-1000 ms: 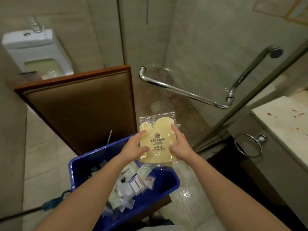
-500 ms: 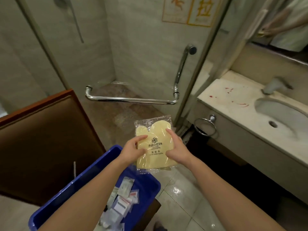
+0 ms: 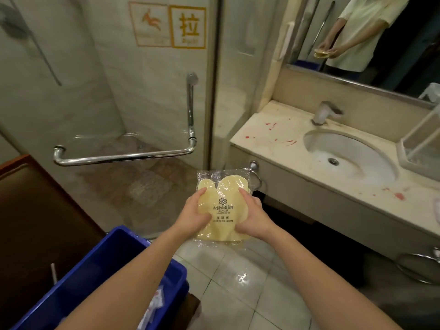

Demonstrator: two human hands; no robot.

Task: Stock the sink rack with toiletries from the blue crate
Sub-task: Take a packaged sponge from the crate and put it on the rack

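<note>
We hold a flat yellow cloth packet (image 3: 222,208), sealed in clear plastic, out in front of us with both hands. Our left hand (image 3: 194,216) grips its left edge, thumb on top and fingers curled underneath; our right hand (image 3: 253,219) grips the right edge the same way. Neither hand is spread or empty. The packet hangs over the floor tiles, between the blue crate (image 3: 100,277) at our lower left and the sink counter (image 3: 273,148) on our right, touching neither.

The rack (image 3: 419,148) we judge to be the clear frame at the far right of the counter, beyond the basin (image 3: 345,153); only part of it shows, so we cannot tell how it is divided or what it already holds.

The step in hand seems to be carrying the packet across to that rack. To do it well, we should keep the packet level and flat so the slippery wrap does not slide out of our thumbs, and pass it above the counter edge and tap (image 3: 325,113) rather than dragging it over the basin, which looks wet. Shifting to one hand near the rack would likely free the other to steady the frame. We should set it down printed side up, fully inside, not perched on the rim.
</note>
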